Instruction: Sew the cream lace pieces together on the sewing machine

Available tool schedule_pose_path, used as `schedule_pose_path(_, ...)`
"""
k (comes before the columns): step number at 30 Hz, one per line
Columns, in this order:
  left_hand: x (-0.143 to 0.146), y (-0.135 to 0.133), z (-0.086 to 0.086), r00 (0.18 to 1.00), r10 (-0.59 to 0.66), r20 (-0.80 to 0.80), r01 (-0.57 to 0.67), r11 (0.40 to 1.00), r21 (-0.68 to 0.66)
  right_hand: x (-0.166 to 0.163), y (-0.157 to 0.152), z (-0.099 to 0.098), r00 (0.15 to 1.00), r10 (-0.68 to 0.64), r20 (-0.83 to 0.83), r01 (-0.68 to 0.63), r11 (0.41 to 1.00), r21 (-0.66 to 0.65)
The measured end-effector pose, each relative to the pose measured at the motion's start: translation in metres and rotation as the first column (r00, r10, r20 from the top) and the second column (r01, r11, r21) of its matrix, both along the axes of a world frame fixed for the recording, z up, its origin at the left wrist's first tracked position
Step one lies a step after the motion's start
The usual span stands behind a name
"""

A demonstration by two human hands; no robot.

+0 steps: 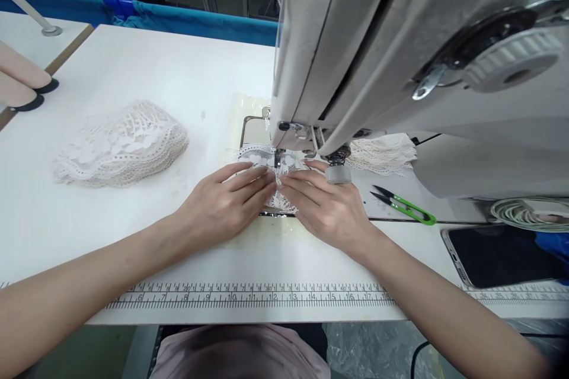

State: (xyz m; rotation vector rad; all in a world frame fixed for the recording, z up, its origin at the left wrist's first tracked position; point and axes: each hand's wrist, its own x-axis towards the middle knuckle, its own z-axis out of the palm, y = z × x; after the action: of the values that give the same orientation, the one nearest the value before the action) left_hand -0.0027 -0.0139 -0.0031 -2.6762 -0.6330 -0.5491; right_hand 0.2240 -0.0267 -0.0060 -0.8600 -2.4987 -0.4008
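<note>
Left hand (pixel 226 201), right hand (pixel 329 207), forearms (pixel 127 260) bare; pale pink garment (pixel 240 352), lightly creased.

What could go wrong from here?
1. Left hand and right hand have fingertips close to the presser foot; a slip could catch one.
2. The lace is openwork, so it might snag or pucker.
3. Green snips point toward the right hand; it could brush the tips.

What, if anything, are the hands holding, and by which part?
The left hand and right hand press a thin white lace piece at its left and right sides; whether they pinch it cannot be told.
</note>
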Motion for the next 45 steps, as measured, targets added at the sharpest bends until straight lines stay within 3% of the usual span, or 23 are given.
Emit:
schedule_pose_path(12,-0.001,0.005,-0.003,0.999,0.02,0.038,-0.018,0.998,-0.062,-0.002,0.0,-0.005,1.0,-0.023,0.012,0.022,0.999,0.038)
schedule_pose_path(18,0.0,-0.005,0.0,0.998,-0.009,0.058,0.013,0.997,-0.07,-0.001,-0.004,-0.006,0.999,-0.004,0.037,0.001,0.996,0.094)
schedule_pose_path(45,0.002,-0.003,-0.002,0.995,0.096,0.038,-0.094,0.994,-0.053,-0.006,-0.003,-0.003,0.992,-0.124,0.032,0.123,0.992,0.025)
